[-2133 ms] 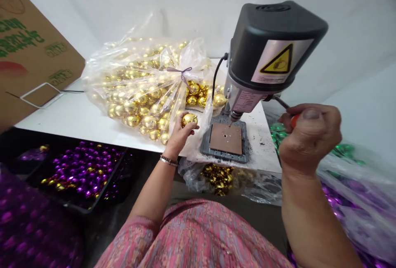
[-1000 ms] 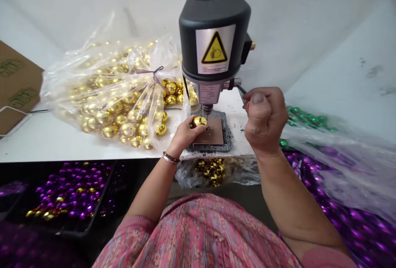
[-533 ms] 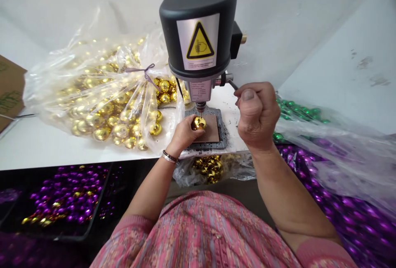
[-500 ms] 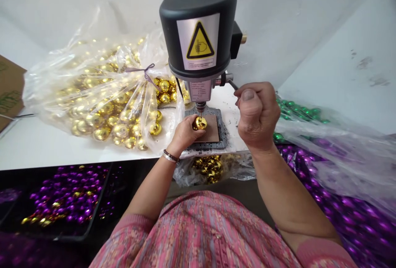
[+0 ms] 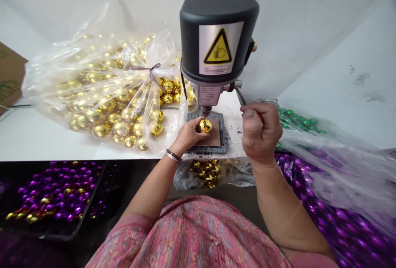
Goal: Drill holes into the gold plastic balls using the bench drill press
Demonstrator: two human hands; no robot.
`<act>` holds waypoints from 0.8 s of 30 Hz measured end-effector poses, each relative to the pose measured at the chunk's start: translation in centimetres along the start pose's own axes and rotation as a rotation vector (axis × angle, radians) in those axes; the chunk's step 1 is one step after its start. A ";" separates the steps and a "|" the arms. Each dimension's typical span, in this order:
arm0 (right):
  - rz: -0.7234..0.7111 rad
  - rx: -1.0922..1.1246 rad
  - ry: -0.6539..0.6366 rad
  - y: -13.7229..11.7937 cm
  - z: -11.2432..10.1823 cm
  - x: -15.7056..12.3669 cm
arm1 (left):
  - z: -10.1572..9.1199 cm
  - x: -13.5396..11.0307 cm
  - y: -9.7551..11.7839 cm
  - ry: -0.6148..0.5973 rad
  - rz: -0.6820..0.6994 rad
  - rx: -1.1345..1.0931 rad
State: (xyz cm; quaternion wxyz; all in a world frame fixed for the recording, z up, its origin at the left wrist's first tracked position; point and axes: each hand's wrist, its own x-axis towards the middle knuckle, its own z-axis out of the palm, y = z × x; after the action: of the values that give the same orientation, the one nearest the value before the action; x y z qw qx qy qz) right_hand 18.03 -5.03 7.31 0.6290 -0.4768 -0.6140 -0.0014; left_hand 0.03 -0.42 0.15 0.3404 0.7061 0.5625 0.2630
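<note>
My left hand (image 5: 189,136) pinches a shiny gold ball (image 5: 204,126) between thumb and fingers, right under the chuck (image 5: 206,111) of a dark grey drill press (image 5: 219,16). The bit is down at the top of the ball; how deep it sits, I cannot tell. Beneath the ball lies a brown board (image 5: 213,136) on the press's grey base (image 5: 223,146), with dark chips scattered about. At the right, my right hand (image 5: 262,134) is closed round the feed lever (image 5: 241,96) of the press; a bit of red shows between its fingers.
A tied clear plastic bag (image 5: 93,94) of gold balls fills the table's left side. Below the table edge are a black tray (image 5: 77,228) of purple and gold balls and a bag of gold balls (image 5: 206,173). Green balls (image 5: 297,120) and bagged purple balls (image 5: 340,210) lie at the right.
My right hand has come down with the lever, and the chuck now sits lower over the ball. The view has shifted, so the press appears further right.
</note>
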 end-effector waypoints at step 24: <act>0.038 0.032 0.141 -0.7 0.9 1.9 | 0.8 -0.6 -1.0 0.069 0.051 -0.022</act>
State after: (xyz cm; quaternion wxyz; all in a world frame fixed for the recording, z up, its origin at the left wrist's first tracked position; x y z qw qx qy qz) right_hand 17.38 -3.71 8.99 0.6781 -0.4768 -0.5591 -0.0132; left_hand -0.08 -1.04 -1.09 0.3217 0.7069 0.5528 0.3021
